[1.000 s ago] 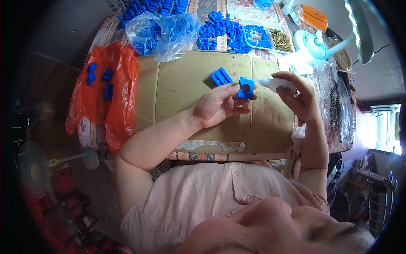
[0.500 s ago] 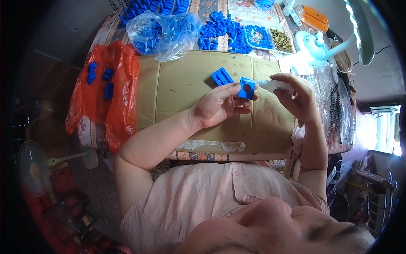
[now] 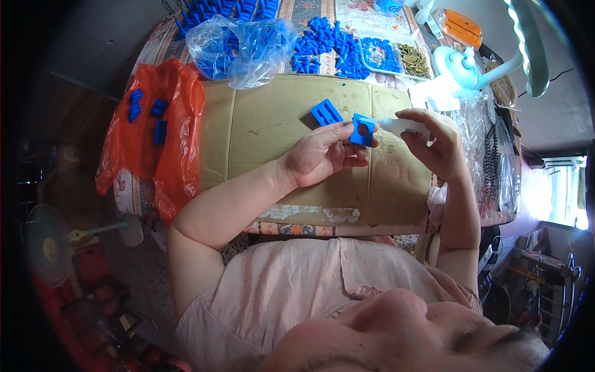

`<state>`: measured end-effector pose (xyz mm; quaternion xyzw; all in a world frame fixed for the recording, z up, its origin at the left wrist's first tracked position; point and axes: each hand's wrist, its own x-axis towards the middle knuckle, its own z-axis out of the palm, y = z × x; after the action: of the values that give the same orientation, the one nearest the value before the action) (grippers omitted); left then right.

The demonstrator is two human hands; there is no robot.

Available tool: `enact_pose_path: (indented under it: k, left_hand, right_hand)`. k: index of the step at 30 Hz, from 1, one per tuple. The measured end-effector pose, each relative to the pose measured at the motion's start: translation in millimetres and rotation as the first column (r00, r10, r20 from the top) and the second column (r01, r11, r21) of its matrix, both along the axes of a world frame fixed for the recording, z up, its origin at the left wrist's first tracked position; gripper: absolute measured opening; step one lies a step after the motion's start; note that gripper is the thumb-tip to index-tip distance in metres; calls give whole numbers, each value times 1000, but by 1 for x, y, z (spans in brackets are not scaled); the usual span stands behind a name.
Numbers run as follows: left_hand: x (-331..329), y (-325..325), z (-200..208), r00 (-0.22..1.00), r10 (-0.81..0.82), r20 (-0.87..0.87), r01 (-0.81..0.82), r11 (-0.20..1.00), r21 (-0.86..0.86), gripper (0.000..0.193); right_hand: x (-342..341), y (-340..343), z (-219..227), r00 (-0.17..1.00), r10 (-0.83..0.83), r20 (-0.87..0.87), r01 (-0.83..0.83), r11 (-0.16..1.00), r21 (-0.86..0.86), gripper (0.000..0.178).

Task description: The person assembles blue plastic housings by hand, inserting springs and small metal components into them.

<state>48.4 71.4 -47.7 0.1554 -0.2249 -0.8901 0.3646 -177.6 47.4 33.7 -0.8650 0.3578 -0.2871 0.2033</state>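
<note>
Head view, with the cardboard sheet (image 3: 273, 133) on the table as the landmark: off its left edge an orange bag (image 3: 155, 155) hangs over the table side with a few blue parts (image 3: 145, 111) on it, and beyond the sheet's far left corner lies a clear bag (image 3: 245, 46) of more blue pieces. Above the middle of the sheet the left hand (image 3: 322, 152) pinches a small blue block (image 3: 364, 129) between thumb and fingertips, its face with a dark round hole turned toward the person; a second blue piece (image 3: 325, 112) lies flat on the sheet just beyond it. Over the sheet's right part the right hand (image 3: 437, 146) is curled around a small white bottle (image 3: 403, 126), nozzle pointing left and touching or nearly touching the block. Past the far edge sit a blue heap (image 3: 325, 46), a tray (image 3: 387, 56) and a lamp (image 3: 471, 65). The block looks like hard moulded plastic: light, stiff, unlikely to break, somewhat slick, so a grip on its side edges, clear of the holed face, seems best. The bottle appears soft-walled, so it likely gives under a squeeze and is best held round the body.
</note>
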Motion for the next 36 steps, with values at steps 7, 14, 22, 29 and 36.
enact_pose_path:
  k: [7, 14, 22, 29, 36]
  left_hand:
    - [1, 1, 2, 1000, 4, 18, -4, 1000, 4, 43]
    - [1, 0, -1, 1000, -1, 10, 1, 1000, 3, 45]
    - [0, 0, 2, 1000, 1, 25, -1, 1000, 2, 46]
    - [1, -1, 2, 1000, -1, -21, 2, 1000, 12, 50]
    - [2, -1, 3, 999, 0, -52, 1, 1000, 21, 50]
  right_hand:
    - [-1, 1, 1, 998, -37, 58, 34, 998, 46, 29]
    - [0, 0, -2, 1000, -5, 30, 4, 1000, 28, 28]
    - [-2, 2, 4, 995, -90, 39, 85, 991, 105, 28]
    - [-8, -2, 9, 994, -76, 78, 60, 981, 187, 25]
    - [-7, -1, 11, 996, -78, 46, 68, 979, 193, 23]
